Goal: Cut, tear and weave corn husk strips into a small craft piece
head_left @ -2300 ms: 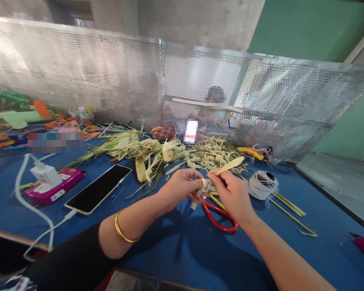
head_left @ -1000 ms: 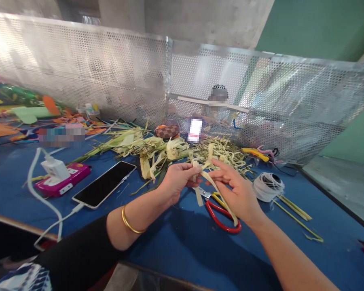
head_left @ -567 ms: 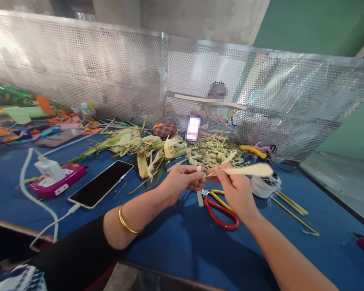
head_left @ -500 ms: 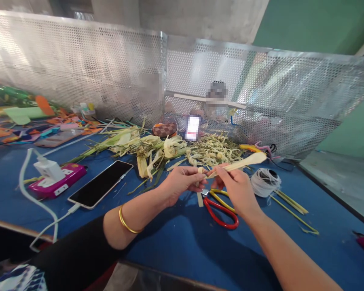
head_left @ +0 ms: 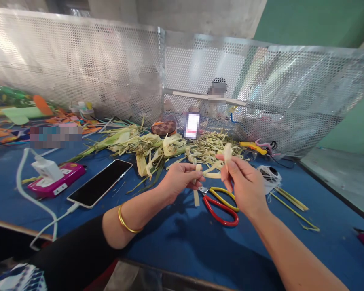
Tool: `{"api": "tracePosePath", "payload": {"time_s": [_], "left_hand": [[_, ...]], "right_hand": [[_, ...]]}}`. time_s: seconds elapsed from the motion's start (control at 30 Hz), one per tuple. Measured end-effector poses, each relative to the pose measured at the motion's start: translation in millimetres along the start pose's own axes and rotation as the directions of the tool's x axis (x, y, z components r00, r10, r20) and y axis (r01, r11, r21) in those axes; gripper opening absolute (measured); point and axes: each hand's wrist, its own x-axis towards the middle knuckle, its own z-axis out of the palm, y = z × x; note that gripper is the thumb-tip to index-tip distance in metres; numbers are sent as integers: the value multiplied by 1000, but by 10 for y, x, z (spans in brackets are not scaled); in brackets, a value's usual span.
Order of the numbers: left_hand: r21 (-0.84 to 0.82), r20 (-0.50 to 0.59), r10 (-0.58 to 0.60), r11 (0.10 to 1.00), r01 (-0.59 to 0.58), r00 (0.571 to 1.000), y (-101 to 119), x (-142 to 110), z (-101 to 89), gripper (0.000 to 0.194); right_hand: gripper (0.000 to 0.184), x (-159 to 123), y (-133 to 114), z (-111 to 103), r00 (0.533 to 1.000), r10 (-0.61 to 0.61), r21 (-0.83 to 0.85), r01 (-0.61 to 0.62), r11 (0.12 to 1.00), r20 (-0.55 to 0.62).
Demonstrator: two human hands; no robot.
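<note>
Between my two hands stretches a pale strip of corn husk (head_left: 212, 175). My left hand (head_left: 182, 178) pinches its left part, where the husk is folded over at the fingertips and one end hangs down below them. The other end is pinched in my right hand (head_left: 241, 178), with its tip sticking up above the thumb. A pair of scissors (head_left: 221, 218) with one red and one yellow handle lies on the table just below my hands; its blades are mostly hidden under my left hand.
Husks (head_left: 148, 145) and a heap of thin shreds (head_left: 214, 147) lie behind my hands. A string spool (head_left: 268, 178) and stalks (head_left: 293, 199) are at right. At left are a phone (head_left: 100, 184) and a magenta power strip (head_left: 59, 180). A perforated metal screen (head_left: 109, 68) borders the back.
My right hand has moved slightly right, away from my left, drawing the husk strip out between them. The strip's free tip now points up instead of off to the right.
</note>
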Motion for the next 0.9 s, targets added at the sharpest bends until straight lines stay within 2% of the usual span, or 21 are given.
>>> {"api": "tracePosePath", "payload": {"time_s": [0.17,0.3,0.43,0.53,0.6,0.7,0.8,0.9], "left_hand": [[-24,-52,22,999,-23,998,2,-4,14,16],[-19,-45,19,1000,-19,999,11,-8,17,14],[-11,-39,15,1000,-15,999,20,-13,24,12],[-17,-37,33,999,-33,999,20,-12,28,11],[-19,-36,42,999,-42,998,19,-11,27,11],[-16,-47,44,999,-45,998,19,-11,21,11],[-14,-60,51,999,-52,997,19,-8,13,12],[-6,-69,45,999,-46,997,14,-2,9,11]], "right_hand": [[25,-7,-28,-14,997,51,-328,-30,944,53],[20,-10,-10,-14,998,18,-495,17,869,66],[16,-27,30,-5,996,-64,-631,88,771,60],[15,-35,45,-5,991,-110,-693,135,708,81],[16,-36,47,-11,980,-132,-706,198,680,148],[21,-38,54,-14,938,-207,-718,346,604,277],[25,-45,69,0,883,-273,-748,470,469,383],[23,-56,74,12,869,-293,-758,492,429,399]]}}
